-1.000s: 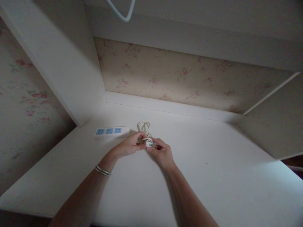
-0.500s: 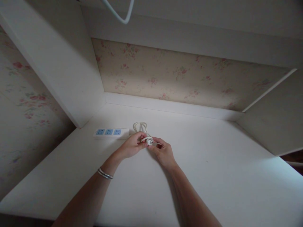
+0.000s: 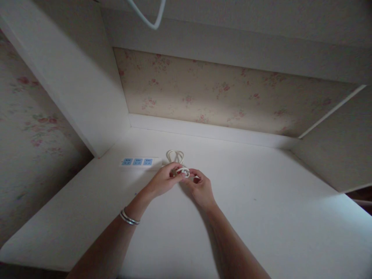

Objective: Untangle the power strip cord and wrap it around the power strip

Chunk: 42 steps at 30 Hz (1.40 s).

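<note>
Head view: the left hand (image 3: 164, 180) has its thumb and fingers clamped on the gathered white cord (image 3: 183, 169), whose coil pokes out just past their tips. From the other side, the right hand (image 3: 202, 189) brings thumb and forefinger to the coil's edge, so the bundle sits between both sets of fingertips; whether the right ones are pinched on it I cannot tell. More loops of cord lie just beyond the left fingers, on the white desk (image 3: 255, 236). Left of those fingers, near them, lies a power strip (image 3: 141, 162) with three blue sockets.
</note>
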Each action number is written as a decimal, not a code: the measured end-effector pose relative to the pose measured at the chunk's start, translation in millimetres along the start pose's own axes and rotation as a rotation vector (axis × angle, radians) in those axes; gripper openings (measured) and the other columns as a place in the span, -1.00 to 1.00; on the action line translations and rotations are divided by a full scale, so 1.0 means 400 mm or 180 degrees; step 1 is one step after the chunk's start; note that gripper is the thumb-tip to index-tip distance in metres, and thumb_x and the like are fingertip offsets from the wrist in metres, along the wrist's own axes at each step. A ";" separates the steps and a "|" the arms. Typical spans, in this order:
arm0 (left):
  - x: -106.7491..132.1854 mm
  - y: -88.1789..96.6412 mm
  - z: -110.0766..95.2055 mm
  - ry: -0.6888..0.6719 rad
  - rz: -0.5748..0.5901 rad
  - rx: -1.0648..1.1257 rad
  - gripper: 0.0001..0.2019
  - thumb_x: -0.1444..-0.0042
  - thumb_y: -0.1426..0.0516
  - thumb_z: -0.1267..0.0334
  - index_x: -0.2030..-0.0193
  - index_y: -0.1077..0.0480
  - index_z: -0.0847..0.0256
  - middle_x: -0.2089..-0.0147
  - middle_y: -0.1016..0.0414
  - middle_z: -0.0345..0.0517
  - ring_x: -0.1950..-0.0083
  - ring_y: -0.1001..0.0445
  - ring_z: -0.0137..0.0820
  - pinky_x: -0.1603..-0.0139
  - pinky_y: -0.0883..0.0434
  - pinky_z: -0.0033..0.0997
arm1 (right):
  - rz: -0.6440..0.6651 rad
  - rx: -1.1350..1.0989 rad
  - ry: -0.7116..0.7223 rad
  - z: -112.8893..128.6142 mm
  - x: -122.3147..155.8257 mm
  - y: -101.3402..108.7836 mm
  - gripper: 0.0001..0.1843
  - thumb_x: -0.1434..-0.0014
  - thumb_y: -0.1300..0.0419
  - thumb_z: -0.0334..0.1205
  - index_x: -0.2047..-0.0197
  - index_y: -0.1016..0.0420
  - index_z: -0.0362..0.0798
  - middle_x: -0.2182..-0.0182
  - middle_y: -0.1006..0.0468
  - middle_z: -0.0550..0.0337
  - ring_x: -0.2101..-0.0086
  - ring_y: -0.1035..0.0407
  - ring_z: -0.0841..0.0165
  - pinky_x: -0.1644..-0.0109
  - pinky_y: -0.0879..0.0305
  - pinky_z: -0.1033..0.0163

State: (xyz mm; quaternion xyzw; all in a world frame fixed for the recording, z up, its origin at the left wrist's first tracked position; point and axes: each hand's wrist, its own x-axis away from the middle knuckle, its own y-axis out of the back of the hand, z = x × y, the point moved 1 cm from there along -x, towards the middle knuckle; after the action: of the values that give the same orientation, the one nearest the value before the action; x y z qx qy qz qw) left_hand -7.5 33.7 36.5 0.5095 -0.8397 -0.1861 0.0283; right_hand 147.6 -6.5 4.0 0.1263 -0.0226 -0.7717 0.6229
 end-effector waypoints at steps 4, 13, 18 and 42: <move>-0.001 -0.006 -0.007 -0.0172 -0.0316 -0.0281 -0.75 -0.09 -0.15 0.12 0.17 -0.43 0.22 0.19 -0.47 -0.08 0.19 -0.42 -0.35 0.27 -0.35 -0.45 | -0.0056 0.0078 0.0020 0.004 0.003 -0.002 -0.57 0.06 -0.31 0.04 0.19 -0.51 -0.08 0.37 -0.48 0.20 0.59 -0.04 0.55 0.59 0.06 0.39; -0.001 -0.003 -0.002 -0.0018 -0.0367 -0.0264 -0.79 -0.07 -0.16 0.14 0.24 -0.40 0.23 0.28 -0.45 -0.12 0.36 -0.38 -0.43 0.42 -0.28 -0.49 | 0.0217 0.0018 -0.0158 -0.008 -0.003 -0.004 -0.54 0.06 -0.33 0.05 0.15 -0.50 -0.05 0.59 -0.34 0.32 0.59 -0.02 0.52 0.57 0.04 0.38; 0.001 -0.007 0.003 -0.0093 -0.0306 -0.0210 -0.84 -0.07 -0.16 0.19 0.26 -0.35 0.22 0.29 -0.42 -0.13 0.36 -0.38 -0.43 0.41 -0.28 -0.49 | 0.0130 0.0129 0.0046 -0.007 -0.002 -0.008 -0.58 0.04 -0.31 0.06 0.19 -0.51 -0.05 0.49 -0.43 0.25 0.56 -0.09 0.50 0.55 -0.02 0.38; -0.005 -0.016 0.051 -0.0311 -0.0308 -0.0643 -0.87 0.00 -0.12 0.45 0.28 -0.39 0.22 0.25 -0.46 -0.12 0.23 -0.47 -0.39 0.28 -0.40 -0.48 | -0.0218 0.1319 0.0985 -0.037 0.007 -0.008 -0.81 -0.09 -0.22 -0.11 0.27 -0.49 -0.04 0.39 -0.54 0.20 0.45 -0.34 0.40 0.37 -0.20 0.34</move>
State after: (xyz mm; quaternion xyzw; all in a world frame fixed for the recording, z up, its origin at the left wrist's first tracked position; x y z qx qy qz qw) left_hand -6.2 38.6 15.6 0.5342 -0.7915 -0.2955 0.0296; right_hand 147.3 -6.9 -11.5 0.3685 -0.0804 -0.7427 0.5533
